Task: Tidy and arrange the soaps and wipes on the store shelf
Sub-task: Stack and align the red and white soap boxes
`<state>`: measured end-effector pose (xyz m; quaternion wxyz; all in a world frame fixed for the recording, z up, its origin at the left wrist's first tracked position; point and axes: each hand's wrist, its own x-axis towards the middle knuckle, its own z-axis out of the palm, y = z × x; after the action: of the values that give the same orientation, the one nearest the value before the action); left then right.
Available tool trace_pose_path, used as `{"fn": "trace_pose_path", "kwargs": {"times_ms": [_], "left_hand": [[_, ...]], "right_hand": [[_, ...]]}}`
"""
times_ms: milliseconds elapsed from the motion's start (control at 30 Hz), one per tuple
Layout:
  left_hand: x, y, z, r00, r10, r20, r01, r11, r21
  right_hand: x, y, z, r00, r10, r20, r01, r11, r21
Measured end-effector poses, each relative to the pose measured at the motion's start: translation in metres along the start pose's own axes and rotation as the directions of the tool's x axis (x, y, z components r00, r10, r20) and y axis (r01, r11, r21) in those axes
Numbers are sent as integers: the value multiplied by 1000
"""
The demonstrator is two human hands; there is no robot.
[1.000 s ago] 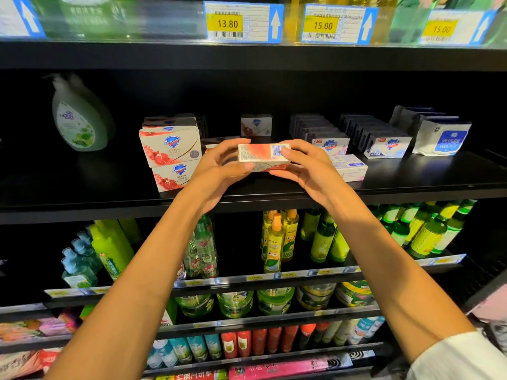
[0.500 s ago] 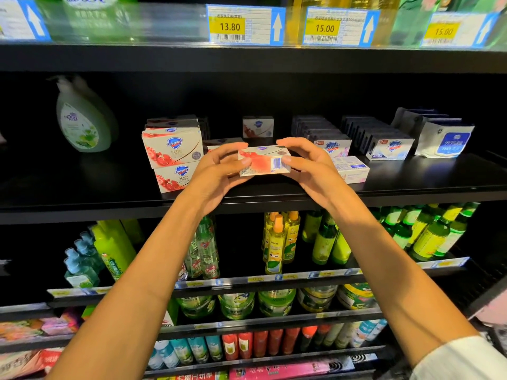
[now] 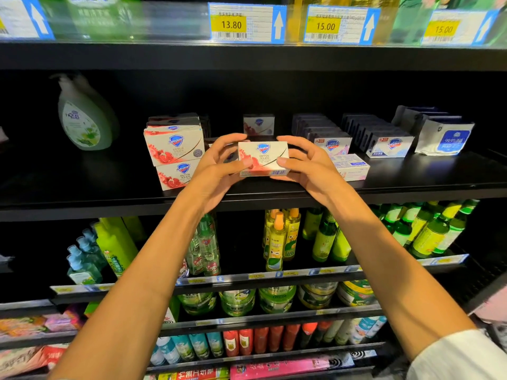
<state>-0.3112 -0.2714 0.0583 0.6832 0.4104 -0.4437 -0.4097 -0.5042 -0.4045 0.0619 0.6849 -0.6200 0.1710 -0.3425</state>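
Observation:
A white and red soap box (image 3: 264,157) is held upright, label toward me, just above the front of the black shelf (image 3: 411,185). My left hand (image 3: 219,167) grips its left end and my right hand (image 3: 304,167) grips its right end. To the left stands a stack of two matching red soap boxes (image 3: 175,157). Another red soap box (image 3: 258,124) stands further back. Right of my hands are rows of pink soap boxes (image 3: 333,145) and blue soap boxes (image 3: 389,146), one pink box lying flat (image 3: 352,167). Wipes packs (image 3: 444,138) stand at the far right.
A green hand-wash bottle (image 3: 82,119) stands at the shelf's left, with bare shelf between it and the red stack. Price tags (image 3: 247,24) line the shelf above. Lower shelves hold green and yellow bottles (image 3: 277,239) and jars.
Both hands have turned the soap box from its barcode side to its front label, now facing me and upright. It has stayed at about the same place over the shelf.

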Motion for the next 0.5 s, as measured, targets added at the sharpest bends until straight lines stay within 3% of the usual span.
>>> {"fn": "trace_pose_path", "kwargs": {"times_ms": [200,367,500], "left_hand": [[1,-3,4,995,9,-103,1,996,93],[-3,-2,6,996,27,-82,-11,982,191],[-13,-3,8,974,148,-172,-30,836,547]], "right_hand": [[2,1,-1,1000,-19,12,19,999,-44],[3,2,0,998,-37,-54,31,993,-116],[6,4,-3,996,-39,-81,30,993,-115]]}}
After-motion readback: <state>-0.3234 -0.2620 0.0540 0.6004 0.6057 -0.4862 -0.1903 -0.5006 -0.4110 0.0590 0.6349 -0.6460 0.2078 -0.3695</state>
